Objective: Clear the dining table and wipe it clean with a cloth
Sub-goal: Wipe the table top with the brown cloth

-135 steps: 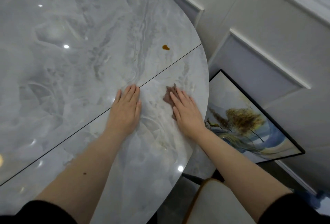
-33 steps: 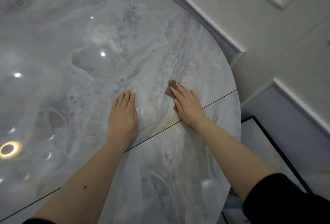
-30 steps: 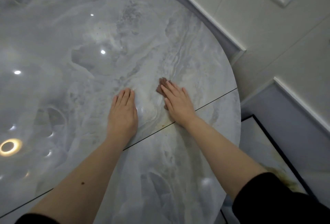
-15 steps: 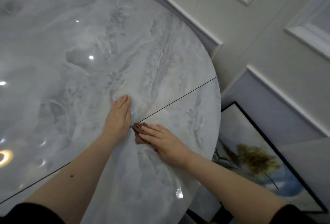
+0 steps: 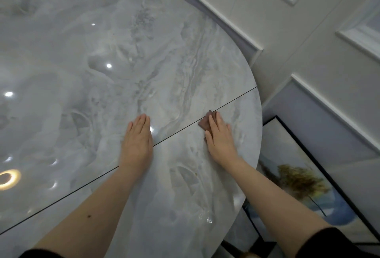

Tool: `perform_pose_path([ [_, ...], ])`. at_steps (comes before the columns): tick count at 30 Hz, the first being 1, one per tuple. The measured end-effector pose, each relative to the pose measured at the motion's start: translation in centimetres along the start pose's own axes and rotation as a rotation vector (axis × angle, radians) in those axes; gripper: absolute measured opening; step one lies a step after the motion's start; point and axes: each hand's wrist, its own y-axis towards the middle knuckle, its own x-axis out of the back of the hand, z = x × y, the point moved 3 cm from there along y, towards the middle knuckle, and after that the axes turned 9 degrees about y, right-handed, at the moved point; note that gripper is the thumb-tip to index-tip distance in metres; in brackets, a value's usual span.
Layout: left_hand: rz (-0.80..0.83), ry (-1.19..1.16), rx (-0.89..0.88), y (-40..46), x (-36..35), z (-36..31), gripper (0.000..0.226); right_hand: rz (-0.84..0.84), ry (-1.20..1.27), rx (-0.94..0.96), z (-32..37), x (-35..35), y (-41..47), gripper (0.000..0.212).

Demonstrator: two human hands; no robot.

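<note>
Now the brown cloth (image 5: 205, 123) lies farther right, by the seam (image 5: 185, 130) near the table (image 5: 82, 72) edge.
Right hand (image 5: 221, 138) presses it with straight fingers; left hand (image 5: 137, 140) rests flat, well apart.

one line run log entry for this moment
step: wiping | right hand: flat on brown cloth at seam | left hand: flat on table

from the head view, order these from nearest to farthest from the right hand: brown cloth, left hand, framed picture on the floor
1. Brown cloth: directly under the right hand, at the table seam.
2. Left hand: flat on the table, to the left.
3. Framed picture: off the table, on the floor by the wall, lower right.
</note>
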Motion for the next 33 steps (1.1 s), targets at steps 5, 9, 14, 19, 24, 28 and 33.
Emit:
perform_pose_path([
  [5, -0.002, -0.014, 0.005, 0.1, -0.4, 0.2, 0.051, 0.051, 0.029, 0.244, 5.7, -3.5, -1.6, 0.054],
  [9, -0.017, -0.015, -0.005, 0.3, -0.2, 0.2, 0.052, 0.230, 0.019, 0.495, 6.6, -4.1, -5.3, 0.052],
  [14, -0.039, 0.022, -0.011, 2.7, 0.5, -0.4, 0.047, -0.007, -0.039, 0.182, 0.2, -0.1, 1.7, 0.049],
  [19, -0.007, 0.036, 0.028, 6.8, -1.0, -0.9, 0.059, -0.126, -0.056, -0.056, -3.1, 1.4, 9.3, 0.048],
  [24, -0.031, 0.034, 0.072, 8.0, -1.3, -0.6, 0.056, -0.175, -0.101, -0.216, -3.5, 1.9, 14.7, 0.049],
  [28, -0.033, 0.007, 0.051, 7.9, -1.1, -0.8, 0.056, -0.066, -0.116, -0.046, 0.1, 0.5, 17.2, 0.051],
  [33, -0.049, -0.160, 0.066, 7.6, -0.9, 0.0, 0.052, 0.075, -0.054, 0.292, 6.0, -3.0, 13.5, 0.048],
])
